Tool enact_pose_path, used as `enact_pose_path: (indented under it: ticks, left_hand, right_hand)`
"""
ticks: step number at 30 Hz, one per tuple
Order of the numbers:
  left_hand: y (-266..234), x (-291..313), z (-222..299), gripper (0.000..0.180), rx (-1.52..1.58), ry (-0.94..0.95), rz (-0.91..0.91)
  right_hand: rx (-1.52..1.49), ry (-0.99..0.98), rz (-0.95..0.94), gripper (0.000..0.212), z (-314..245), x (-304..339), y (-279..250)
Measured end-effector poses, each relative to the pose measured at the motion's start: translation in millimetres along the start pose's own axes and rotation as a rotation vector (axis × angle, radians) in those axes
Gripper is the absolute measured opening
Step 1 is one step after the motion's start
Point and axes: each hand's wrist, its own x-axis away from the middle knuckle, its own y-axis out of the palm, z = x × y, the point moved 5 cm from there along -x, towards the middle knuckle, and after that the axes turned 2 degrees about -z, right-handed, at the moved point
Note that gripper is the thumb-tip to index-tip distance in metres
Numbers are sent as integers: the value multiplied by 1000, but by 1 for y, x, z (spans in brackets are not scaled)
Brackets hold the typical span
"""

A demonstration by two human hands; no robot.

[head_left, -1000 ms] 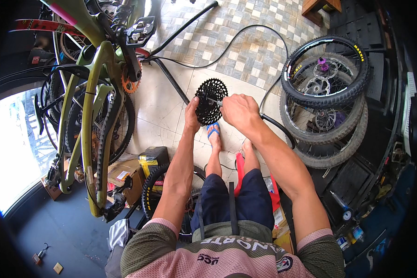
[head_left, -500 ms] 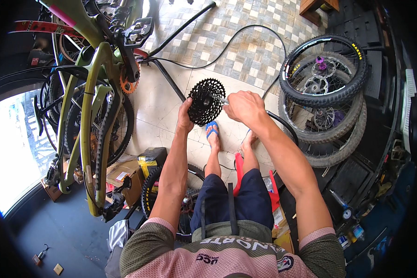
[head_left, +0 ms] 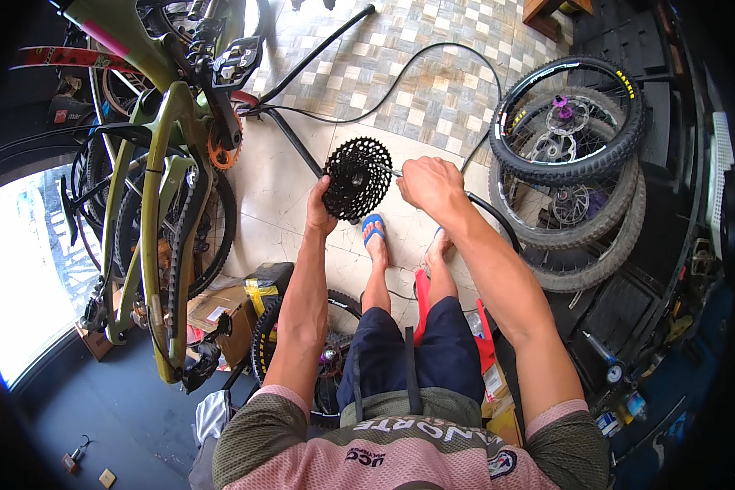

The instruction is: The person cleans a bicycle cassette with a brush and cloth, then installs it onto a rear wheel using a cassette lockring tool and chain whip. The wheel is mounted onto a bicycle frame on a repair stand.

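Note:
Out in front of me a black bicycle cassette (head_left: 357, 181) is held up with its toothed face toward me. My left hand (head_left: 320, 207) is closed on its left edge, thumb on the near side. On the other side my right hand (head_left: 433, 186) is closed round a thin light-grey tool (head_left: 394, 171). Only a short length of it shows, pointing left at the cassette's cogs; its kind cannot be made out. The handle is hidden inside the fist.
A green bike frame (head_left: 151, 212) with an orange chainring (head_left: 225, 145) stands at left. Several wheels (head_left: 567, 175) are stacked at right. A black hose (head_left: 400, 77) crosses the tiled floor (head_left: 445, 94). Below left are cardboard boxes (head_left: 235, 314) and another wheel (head_left: 263, 339).
The cassette and my left hand have shifted slightly left, and the cassette's face has turned a little more toward me. The right hand stays beside it with the tool.

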Motion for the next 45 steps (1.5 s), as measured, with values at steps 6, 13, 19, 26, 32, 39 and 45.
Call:
enact_pose_path:
  ticks: [6, 13, 19, 26, 32, 39, 45]
  left_hand:
    - [-8, -9, 6, 57, 111, 11, 38]
    - [-5, -3, -8, 68, 247, -134, 41]
    - [-4, -7, -3, 70, 294, -180, 30]
    - [-6, -13, -19, 71, 320, -132, 70]
    - [17, -12, -17, 71, 272, -126, 85]
    - [13, -5, -9, 68, 200, -94, 108]
    - [25, 13, -14, 66, 146, -125, 108]
  right_hand:
    - [-13, -3, -36, 33, 6, -14, -3]
    - [18, -26, -116, 34, 26, -1, 13]
    - [66, -58, -103, 33, 19, -16, 17]
    - [47, 0, -51, 34, 25, 21, 19]
    - [140, -92, 51, 32, 25, 14, 39]
    - [131, -124, 53, 29, 4, 21, 49]
    - [112, -112, 48, 30, 19, 42, 48]
